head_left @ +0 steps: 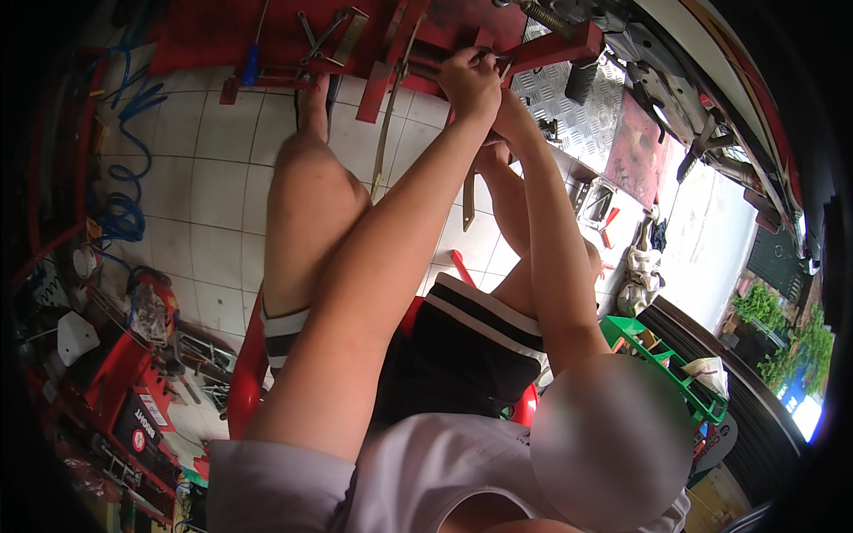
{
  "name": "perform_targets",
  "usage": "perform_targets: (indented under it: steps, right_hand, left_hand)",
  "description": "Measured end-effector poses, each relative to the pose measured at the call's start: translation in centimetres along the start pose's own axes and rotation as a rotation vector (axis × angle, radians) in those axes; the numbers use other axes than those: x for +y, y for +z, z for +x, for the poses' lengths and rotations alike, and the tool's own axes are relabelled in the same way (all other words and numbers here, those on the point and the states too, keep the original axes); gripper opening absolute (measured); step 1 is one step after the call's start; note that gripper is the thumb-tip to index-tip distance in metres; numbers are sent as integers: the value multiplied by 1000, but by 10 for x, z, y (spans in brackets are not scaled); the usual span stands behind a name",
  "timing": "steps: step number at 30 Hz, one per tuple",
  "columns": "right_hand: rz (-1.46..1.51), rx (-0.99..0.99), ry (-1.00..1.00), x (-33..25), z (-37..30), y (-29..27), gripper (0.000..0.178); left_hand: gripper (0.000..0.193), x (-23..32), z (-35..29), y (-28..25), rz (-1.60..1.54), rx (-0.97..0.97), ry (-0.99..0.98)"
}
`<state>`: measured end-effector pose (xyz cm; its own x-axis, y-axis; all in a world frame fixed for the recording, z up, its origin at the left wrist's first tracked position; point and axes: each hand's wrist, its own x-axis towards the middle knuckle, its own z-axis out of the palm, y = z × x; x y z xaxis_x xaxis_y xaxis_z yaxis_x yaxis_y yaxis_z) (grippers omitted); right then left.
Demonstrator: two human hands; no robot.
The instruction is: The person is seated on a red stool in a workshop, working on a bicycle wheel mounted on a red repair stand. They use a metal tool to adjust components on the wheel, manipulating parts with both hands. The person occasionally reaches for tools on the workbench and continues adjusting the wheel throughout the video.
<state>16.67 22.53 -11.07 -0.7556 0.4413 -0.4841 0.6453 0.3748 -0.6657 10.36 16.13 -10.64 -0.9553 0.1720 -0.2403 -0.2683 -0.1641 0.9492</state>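
My two hands meet at the red metal frame (542,51) at the top of the view. My left hand (471,82) is closed, its fingers curled around something small and dark that I cannot make out. Close against it on the right is my right hand (510,117); its fingers are mostly hidden behind the left hand and wrist. A long thin metal strip (391,120) slants down from the red bench (213,40) to the left of my hands. Below them hangs a short flat metal strip (468,206).
On the bench lie a blue-handled screwdriver (251,69), wrenches (311,40) and a brass-coloured bracket (350,37). Vehicle parts (662,84) crowd the upper right. A blue coiled hose (123,218) hangs left, above a red tool cabinet (111,400). A green crate (662,360) stands right.
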Motion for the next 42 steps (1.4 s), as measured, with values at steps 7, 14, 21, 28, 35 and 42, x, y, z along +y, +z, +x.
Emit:
perform_targets:
  steps: [7,14,21,28,35,42]
  right_hand:
    - [-170,79,7,-11,-1,-4,35]
    - [-56,59,110,-24,-9,-4,37]
    - [-242,73,57,-23,-9,-10,34]
    - [-267,71,-68,-15,-3,-5,32]
    - [-207,130,-11,-40,-22,-9,25]
    - [-377,87,-180,-27,-9,-5,23]
  left_hand:
    - [12,-3,10,1,102,20,48]
    - [12,-9,25,4,175,17,57]
    - [11,7,12,8,258,-30,117]
    - [18,13,10,-1,437,-152,184]
    - [15,26,9,-4,434,-144,149]
    - [29,28,10,0,644,-229,293]
